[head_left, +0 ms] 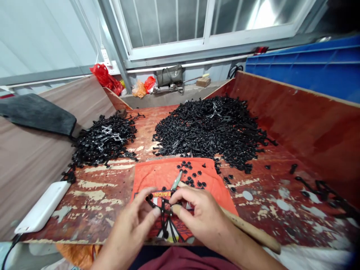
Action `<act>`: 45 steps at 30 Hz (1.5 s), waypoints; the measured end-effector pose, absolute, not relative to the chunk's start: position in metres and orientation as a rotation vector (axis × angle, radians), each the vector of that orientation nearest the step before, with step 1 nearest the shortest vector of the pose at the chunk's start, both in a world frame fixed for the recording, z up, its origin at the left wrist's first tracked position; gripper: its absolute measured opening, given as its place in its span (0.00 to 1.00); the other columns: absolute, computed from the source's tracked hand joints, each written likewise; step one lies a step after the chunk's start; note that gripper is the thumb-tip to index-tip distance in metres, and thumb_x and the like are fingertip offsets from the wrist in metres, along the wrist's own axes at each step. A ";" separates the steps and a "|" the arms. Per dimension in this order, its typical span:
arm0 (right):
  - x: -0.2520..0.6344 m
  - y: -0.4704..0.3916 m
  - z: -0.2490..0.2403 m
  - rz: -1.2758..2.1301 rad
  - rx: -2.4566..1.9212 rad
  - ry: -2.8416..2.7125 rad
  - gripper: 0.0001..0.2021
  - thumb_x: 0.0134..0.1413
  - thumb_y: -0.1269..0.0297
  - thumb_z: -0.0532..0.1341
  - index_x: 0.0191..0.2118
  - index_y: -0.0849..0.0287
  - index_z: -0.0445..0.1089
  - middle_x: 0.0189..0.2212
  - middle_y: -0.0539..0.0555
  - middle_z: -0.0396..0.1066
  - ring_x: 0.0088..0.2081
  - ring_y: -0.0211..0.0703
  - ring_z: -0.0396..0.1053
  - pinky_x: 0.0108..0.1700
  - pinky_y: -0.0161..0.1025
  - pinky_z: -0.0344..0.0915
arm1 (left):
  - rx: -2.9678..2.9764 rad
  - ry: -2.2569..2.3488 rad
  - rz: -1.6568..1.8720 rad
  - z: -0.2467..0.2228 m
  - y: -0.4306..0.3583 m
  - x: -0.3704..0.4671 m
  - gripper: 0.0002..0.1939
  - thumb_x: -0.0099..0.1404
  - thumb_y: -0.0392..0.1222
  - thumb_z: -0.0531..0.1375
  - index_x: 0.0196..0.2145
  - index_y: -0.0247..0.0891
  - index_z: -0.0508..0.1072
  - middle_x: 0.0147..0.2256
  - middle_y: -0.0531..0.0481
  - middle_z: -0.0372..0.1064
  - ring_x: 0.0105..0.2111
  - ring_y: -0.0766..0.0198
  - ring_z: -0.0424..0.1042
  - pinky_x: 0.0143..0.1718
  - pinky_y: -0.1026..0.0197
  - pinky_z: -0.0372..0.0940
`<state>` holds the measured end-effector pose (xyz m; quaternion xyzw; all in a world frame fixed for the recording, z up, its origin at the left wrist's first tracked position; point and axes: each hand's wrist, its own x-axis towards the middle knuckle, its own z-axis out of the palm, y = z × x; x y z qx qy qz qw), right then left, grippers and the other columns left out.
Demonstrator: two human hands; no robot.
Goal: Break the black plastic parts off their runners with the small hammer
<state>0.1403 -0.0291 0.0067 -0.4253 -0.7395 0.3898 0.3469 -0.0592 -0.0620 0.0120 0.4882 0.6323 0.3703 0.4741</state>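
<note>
One black jointed linkage (163,212) is over the orange printed cloth (157,169), between two bare hands. The left hand (137,221) holds it with fingers a little apart; the right hand (198,210) has its fingers closely pinched on the right side.

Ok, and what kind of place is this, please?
Probably a small workshop or assembly corner: a worn red tabletop carries two heaps of small black parts, the left one and the larger right one, and a big blue plastic crate stands beside it.
</note>
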 end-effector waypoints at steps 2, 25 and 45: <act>0.140 -0.029 0.010 1.016 -1.075 -1.988 0.10 0.52 0.79 0.61 0.33 0.56 0.73 0.31 0.47 0.74 0.34 0.38 0.70 0.37 0.32 0.62 | 1.570 1.821 1.012 0.023 -0.060 -0.073 0.24 0.52 0.51 0.70 0.46 0.46 0.77 0.42 0.44 0.73 0.43 0.50 0.70 0.43 0.59 0.64; 0.141 -0.035 0.000 0.733 -0.886 -2.101 0.17 0.58 0.82 0.53 0.46 0.54 0.68 0.40 0.52 0.74 0.44 0.44 0.69 0.48 0.41 0.65 | 1.003 1.156 0.697 -0.002 -0.047 -0.042 0.21 0.60 0.59 0.64 0.28 0.35 0.72 0.28 0.51 0.65 0.28 0.66 0.62 0.32 0.67 0.59; 0.217 -0.024 -0.027 0.114 -1.722 -2.515 0.06 0.55 0.62 0.65 0.32 0.56 0.69 0.30 0.54 0.70 0.33 0.51 0.68 0.36 0.45 0.59 | 1.864 1.854 0.415 -0.014 -0.013 -0.066 0.19 0.72 0.49 0.47 0.26 0.42 0.67 0.30 0.48 0.75 0.34 0.53 0.72 0.38 0.57 0.52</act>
